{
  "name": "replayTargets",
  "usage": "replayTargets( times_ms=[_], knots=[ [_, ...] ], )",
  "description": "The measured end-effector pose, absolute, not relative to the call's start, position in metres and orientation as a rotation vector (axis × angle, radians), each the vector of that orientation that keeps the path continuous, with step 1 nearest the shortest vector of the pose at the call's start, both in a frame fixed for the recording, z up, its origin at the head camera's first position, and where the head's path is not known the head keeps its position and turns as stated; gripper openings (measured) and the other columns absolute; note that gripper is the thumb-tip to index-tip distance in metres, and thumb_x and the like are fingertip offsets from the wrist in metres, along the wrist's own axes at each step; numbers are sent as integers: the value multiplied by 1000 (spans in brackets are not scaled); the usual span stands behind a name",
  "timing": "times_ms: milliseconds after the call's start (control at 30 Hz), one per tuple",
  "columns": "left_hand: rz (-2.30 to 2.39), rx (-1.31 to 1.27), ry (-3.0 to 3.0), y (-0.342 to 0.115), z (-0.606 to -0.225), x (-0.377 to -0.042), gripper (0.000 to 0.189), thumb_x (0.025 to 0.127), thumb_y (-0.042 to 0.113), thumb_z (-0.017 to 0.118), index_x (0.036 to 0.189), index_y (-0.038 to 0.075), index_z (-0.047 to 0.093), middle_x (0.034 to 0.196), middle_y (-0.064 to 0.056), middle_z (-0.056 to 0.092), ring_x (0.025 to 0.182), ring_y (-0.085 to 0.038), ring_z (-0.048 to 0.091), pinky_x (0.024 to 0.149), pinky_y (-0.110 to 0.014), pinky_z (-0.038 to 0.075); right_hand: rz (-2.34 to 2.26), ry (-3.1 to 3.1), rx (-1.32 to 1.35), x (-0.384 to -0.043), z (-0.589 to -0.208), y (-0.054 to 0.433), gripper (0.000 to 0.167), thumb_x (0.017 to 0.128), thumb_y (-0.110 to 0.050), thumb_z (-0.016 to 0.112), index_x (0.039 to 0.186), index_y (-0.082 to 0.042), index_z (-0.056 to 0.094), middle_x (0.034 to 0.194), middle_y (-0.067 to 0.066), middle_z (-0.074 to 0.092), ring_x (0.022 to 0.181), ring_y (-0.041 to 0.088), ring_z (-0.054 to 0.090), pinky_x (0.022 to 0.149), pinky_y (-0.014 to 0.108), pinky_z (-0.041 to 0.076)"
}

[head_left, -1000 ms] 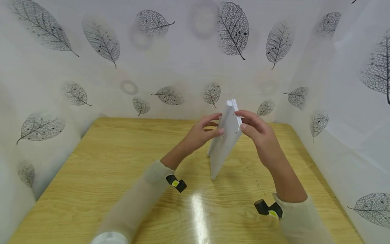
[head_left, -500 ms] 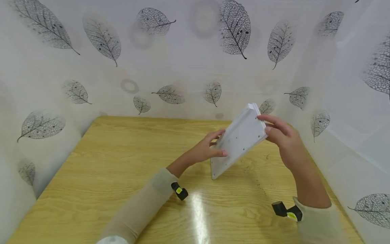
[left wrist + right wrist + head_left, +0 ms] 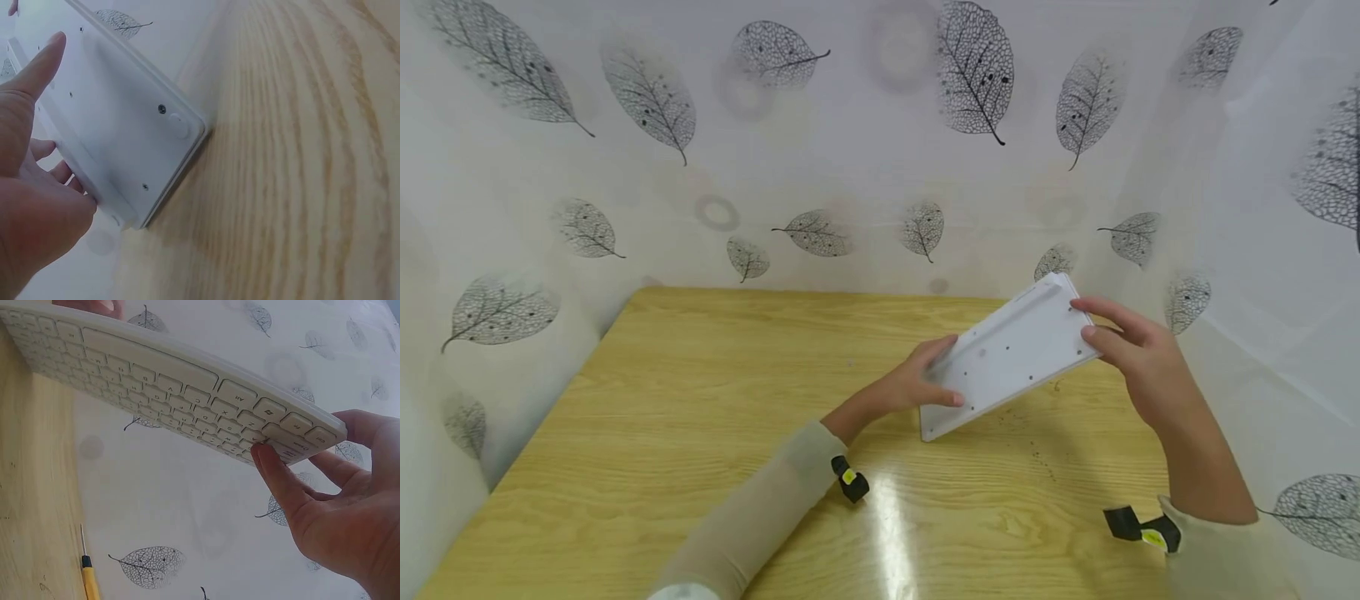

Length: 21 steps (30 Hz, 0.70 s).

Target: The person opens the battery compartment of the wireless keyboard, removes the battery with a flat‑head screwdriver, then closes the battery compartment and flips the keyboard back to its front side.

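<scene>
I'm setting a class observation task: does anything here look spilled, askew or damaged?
Yes: dark specks are scattered on the table near the keyboard, looking like spilled dirt, though too small to identify. The keyboard is tilted, but the left hand and right hand hold it, so that seems deliberate. No clear damage shows.

1. The left hand point(image 3: 917, 385) grips the lower half of the computer keyboard point(image 3: 1026, 346), its thumb point(image 3: 45, 67) stretched across the underside, its fingers point(image 3: 60, 171) behind the far long edge.
2. The right hand point(image 3: 1138, 358) holds the keyboard's raised short end, with digits touching both faces.
3. The left forearm point(image 3: 853, 411) slants up from the keyboard's near left.
4. The right forearm point(image 3: 1210, 467) rises from the keyboard's near right.
5. Beige sleeves point(image 3: 752, 512) stop short of both bare wrists.
</scene>
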<state>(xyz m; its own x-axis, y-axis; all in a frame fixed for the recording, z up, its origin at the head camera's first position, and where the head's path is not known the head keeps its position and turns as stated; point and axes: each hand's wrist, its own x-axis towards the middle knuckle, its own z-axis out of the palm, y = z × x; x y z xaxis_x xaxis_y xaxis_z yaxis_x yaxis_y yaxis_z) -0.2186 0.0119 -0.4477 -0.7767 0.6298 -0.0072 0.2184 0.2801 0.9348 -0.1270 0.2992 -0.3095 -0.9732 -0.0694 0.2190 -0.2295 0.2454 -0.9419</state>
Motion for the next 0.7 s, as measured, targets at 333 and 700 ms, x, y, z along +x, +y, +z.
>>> replayTargets(
  times_ms=[333, 700],
  knots=[
    [1406, 748, 2237, 19, -454, -216, 113, 77, 40, 87, 161, 40, 11, 168, -5, 9, 145, -32, 30, 113, -52, 39, 1643, -2606, 182, -134, -317, 328, 45, 102, -18, 60, 146, -10, 54, 114, -15, 69, 94, 2, 69, 82, 12, 50],
    [1373, 717, 2264, 13, -454, -218, 112, 79, 42, 86, 163, 23, 15, 168, -7, 11, 150, -33, 24, 118, -54, 30, 1998, -2424, 312, -138, -332, 336, 43, 99, -4, 61, 141, -2, 57, 120, -6, 67, 90, 8, 72, 81, 18, 55]
  ],
)
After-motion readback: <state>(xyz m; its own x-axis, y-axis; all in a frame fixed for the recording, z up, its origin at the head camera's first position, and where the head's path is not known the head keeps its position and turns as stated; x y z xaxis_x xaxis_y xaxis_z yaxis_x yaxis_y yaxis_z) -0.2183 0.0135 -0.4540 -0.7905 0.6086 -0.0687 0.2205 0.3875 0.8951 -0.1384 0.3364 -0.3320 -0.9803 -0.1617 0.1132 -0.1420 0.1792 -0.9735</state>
